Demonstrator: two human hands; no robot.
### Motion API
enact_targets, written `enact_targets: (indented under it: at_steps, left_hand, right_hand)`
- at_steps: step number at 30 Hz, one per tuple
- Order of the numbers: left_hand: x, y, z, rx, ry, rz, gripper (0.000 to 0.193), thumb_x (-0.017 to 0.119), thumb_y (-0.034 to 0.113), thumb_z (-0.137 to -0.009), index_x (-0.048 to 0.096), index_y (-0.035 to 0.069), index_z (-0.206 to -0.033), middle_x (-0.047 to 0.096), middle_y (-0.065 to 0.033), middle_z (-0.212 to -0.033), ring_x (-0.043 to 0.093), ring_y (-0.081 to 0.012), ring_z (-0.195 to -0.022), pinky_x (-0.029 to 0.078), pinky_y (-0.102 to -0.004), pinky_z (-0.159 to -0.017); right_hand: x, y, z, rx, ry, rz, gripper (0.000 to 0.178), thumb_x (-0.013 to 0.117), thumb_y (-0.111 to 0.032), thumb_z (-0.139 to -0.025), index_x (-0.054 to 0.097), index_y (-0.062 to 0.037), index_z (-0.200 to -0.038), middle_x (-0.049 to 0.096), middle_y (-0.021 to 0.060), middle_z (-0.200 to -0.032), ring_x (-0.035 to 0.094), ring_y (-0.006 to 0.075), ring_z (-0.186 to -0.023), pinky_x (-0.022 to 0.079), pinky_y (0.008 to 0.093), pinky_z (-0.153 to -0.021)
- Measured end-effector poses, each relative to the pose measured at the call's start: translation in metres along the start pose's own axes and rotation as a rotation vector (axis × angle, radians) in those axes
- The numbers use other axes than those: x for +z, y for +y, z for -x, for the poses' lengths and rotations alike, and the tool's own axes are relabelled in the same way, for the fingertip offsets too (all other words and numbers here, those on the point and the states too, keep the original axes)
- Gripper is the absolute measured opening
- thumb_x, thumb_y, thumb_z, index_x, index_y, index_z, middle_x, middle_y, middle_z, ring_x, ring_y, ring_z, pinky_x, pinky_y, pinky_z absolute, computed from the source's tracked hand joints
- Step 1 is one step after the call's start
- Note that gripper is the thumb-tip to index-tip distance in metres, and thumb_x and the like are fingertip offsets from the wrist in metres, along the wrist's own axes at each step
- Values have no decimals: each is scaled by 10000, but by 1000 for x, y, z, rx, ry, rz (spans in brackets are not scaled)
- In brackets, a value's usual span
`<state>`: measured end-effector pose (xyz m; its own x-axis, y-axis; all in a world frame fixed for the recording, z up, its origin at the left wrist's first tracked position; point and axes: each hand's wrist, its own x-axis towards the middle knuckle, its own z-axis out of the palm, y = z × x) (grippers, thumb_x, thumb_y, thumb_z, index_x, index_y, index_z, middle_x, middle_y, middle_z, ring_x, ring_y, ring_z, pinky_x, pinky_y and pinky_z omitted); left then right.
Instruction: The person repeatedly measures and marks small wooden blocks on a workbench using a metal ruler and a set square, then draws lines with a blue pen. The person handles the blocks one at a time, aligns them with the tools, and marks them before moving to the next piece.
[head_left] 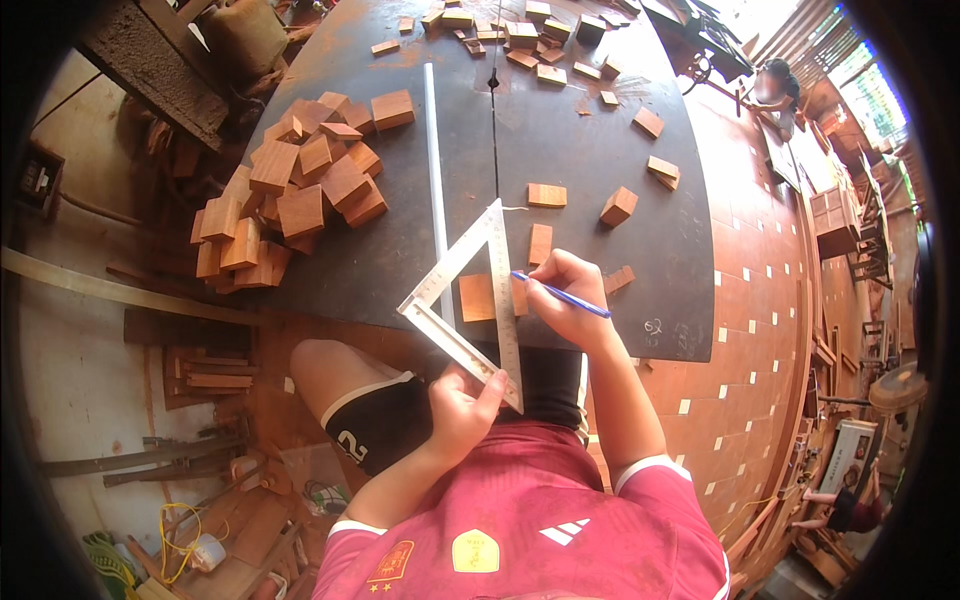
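Note:
A metal triangular set square (503, 320) is pinched at its near corner by my left hand (462, 412), thumb on top. Its long graduated edge lies across a reddish wooden block (477, 298) close to the table's near edge; part of the block shows on either side of the ruler. My right hand (575, 315) is closed around a blue pen (585, 304), whose tip is by the graduated edge, over the block's right part. Just beyond that hand lie a small upright-set block (540, 244) and another flat block (547, 195).
On the dark table (400, 270), a heap of wooden blocks (300, 185) sits at left. A pale straight strip (434, 150) runs lengthwise beside a slot. Smaller offcuts (521, 36) are scattered at the far end. Another person (778, 95) is far right, near a standing fan (897, 388).

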<state>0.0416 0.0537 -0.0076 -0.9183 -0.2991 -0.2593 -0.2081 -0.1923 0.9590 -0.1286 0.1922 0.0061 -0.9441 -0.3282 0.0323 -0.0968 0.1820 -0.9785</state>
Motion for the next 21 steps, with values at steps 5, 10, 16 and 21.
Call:
enact_targets:
  at_steps: [5,10,16,21]
  left_hand:
    - [1,-1,-1,37,-18,-7,179,696,101,-975,608,-48,-1021,732,-114,-818,697,-116,-633,540,-224,-520]
    - [-1,-5,-2,35,-36,-18,184,692,109,-980,608,-49,-1024,732,-113,-818,704,-119,-648,544,-223,-527]
    - [0,-1,-2,26,-38,-18,195,693,116,-980,604,-48,-1039,730,-110,-831,708,-122,-664,543,-223,-526]
    - [-6,-1,-2,-27,-45,19,185,683,107,-976,602,-42,-1049,723,-110,-859,707,-124,-677,537,-219,-530]
  right_hand:
    - [1,-1,0,3,-4,8,199,741,-66,-845,609,40,-742,665,54,-670,568,37,-654,485,264,-557]
    - [0,1,-2,12,-9,-3,221,747,-73,-843,600,40,-723,656,50,-658,549,34,-643,471,265,-541]
    - [-9,-18,7,94,-153,106,217,742,-85,-801,595,34,-693,633,61,-620,555,57,-613,463,283,-528]
    - [-20,-32,37,63,-300,180,176,709,-77,-754,589,17,-665,634,107,-605,602,123,-583,486,317,-539]
